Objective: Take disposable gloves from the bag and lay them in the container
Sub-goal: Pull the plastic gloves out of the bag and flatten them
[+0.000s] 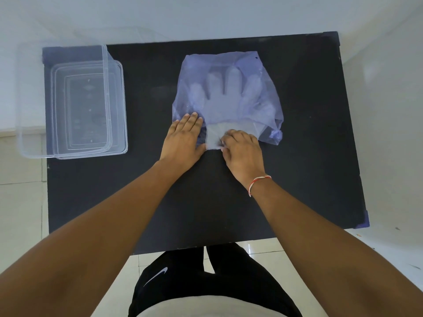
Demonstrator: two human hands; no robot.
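Observation:
A translucent purple plastic bag (263, 72) lies flat in the middle of the black table, its mouth toward me. Clear disposable gloves (223, 97) show through it, fingers pointing away, and their cuff end (214, 136) sticks out of the mouth. My left hand (184, 139) rests flat, fingers together, on the bag's near left corner. My right hand (243, 152) pinches the glove cuff at the bag's mouth. A clear rectangular plastic container (61, 154) stands at the table's left edge with nothing in it.
The black table (309, 156) ends close to the bag on the far side and drops to white tiled floor (20, 197) on the left, right and near sides. The container overhangs the left edge slightly.

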